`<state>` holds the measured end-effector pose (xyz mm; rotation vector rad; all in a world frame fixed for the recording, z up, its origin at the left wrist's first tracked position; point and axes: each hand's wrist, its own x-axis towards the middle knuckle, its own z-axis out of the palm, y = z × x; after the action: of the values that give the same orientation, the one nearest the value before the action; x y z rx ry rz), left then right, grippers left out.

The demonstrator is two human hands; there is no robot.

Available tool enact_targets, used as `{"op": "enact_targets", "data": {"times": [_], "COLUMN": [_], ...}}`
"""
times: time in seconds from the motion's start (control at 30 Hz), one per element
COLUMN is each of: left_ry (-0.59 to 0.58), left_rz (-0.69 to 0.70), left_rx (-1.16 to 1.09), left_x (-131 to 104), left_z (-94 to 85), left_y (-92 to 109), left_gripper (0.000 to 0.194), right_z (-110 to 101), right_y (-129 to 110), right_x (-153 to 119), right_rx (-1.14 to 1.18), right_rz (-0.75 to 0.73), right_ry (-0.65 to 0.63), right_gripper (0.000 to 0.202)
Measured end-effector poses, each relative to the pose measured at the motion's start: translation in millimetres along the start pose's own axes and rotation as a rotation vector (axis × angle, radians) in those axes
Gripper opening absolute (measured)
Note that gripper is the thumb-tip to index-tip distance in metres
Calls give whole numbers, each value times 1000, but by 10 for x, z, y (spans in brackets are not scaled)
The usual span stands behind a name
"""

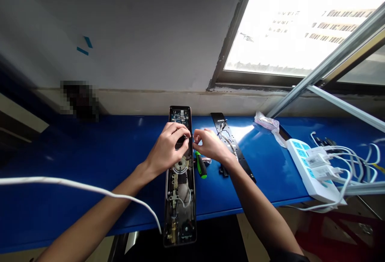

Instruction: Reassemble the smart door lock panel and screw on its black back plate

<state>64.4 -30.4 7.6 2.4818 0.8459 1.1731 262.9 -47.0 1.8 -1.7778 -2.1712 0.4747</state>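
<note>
A long dark housing (pixel 180 214) with a circuit board at its far end and brass parts at its near end lies on the blue table, its near end over the front edge. Over its upper half is my left hand (pixel 173 143), fingers curled together; what they hold is hidden. My right hand (pixel 209 143) is pinched at the housing's right side, and anything between its fingertips is too small to name. Just below my right hand lies a green and black screwdriver (pixel 201 166). Farther right is a black perforated plate (pixel 243 163) with a cable on it.
At the right stands a white power strip (pixel 309 177) with plugged-in adapters and white cables. A pinkish plastic packet (pixel 267 121) lies near the wall. A white cable (pixel 90 186) crosses the left side. A metal frame (pixel 327 65) rises by the window.
</note>
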Motion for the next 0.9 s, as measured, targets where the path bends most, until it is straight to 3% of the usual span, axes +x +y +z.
{"op": "enact_targets", "data": {"times": [0.23, 0.4, 0.6, 0.73, 0.9], "left_ry": [-12, -25, 9, 15, -58], "left_rz": [-16, -43, -45, -45, -51], "left_rx": [31, 37, 152, 188, 198], "left_x": [213, 356, 511, 610, 647], "left_z": [23, -40, -94, -106, -106], "left_y": [-148, -227, -316, -385, -446], "left_gripper": [12, 13, 17, 18, 21], "right_z": [187, -25, -340, -352, -320], "right_y": [98, 135, -24, -157, -236], "right_x": [235, 144, 37, 151, 267], "right_rx": [102, 312, 626, 719, 660], "right_rz": [53, 134, 105, 100, 165], "right_ry": [-96, -3, 77, 49, 56], "right_gripper": [39, 9, 10, 14, 10]}}
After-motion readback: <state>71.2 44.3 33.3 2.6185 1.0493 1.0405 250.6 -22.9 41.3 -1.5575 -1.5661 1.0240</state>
